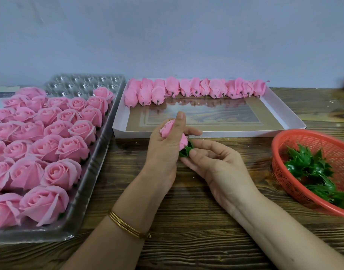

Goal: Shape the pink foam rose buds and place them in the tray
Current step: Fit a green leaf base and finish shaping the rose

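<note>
Centre frame: the left hand [161, 152] is wrapped around the pink rose bud [167, 129], tip slanting upper left, base lower right, where the right hand [215, 164] pinches its green calyx [184, 152]. The white tray [225, 134] is just behind, with shaped buds [196, 88] along its far edge. Open roses [50, 133] sit left, a red basket [284, 176] right.

This looks like a small craft workbench, probably in a home workshop. A dark plank table [186, 211] stands against a bare grey wall [167, 36]. On it are a clear plastic tray [97, 152] packed with pink roses [64, 172], a white cardboard tray [225, 134] lined with buds [186, 87], and a red basket [280, 168] of green calyxes [307, 166].
</note>
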### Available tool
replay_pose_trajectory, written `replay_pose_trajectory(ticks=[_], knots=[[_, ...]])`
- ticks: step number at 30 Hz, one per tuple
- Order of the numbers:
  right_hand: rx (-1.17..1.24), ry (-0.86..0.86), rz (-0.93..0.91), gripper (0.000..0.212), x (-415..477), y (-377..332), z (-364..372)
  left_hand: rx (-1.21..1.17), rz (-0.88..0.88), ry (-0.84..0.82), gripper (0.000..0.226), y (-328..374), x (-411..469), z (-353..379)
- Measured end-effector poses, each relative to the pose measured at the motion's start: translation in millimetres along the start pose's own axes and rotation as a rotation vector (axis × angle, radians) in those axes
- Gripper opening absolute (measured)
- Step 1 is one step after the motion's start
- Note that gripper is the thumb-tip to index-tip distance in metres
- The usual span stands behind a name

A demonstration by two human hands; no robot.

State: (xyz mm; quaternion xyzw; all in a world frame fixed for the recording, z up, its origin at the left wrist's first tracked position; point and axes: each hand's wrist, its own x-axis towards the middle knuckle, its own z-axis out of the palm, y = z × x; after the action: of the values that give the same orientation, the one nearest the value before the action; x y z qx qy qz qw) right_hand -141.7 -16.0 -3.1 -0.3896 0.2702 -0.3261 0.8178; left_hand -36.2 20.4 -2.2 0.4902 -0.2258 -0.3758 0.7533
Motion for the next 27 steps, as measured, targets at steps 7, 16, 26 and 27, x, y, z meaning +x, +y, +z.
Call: replay_pose_trajectory(ticks=[7,16,26,27], knots=[[-0.001,0.047,0.101,0.017,1.5,-1.7,-2.9,0.038,0.016,-0.005,0.038,-1.8,-1.2,0.8],[0.052,0.026,0.149,0.03,2.1,-3.3,-3.8,0.051,0.044,-0.018,0.034,-2.0,-2.7,1.3],[0.07,0.043,0.158,0.034,0.9,-4.5,-2.8,0.067,0.054,-0.027,0.031,-2.1,-3.1,0.3],[0.072,0.045,0.152,0.035,0.8,-4.0,-2.4,0.07,0.056,-0.026,0.03,-2.8,-3.3,1.1]])
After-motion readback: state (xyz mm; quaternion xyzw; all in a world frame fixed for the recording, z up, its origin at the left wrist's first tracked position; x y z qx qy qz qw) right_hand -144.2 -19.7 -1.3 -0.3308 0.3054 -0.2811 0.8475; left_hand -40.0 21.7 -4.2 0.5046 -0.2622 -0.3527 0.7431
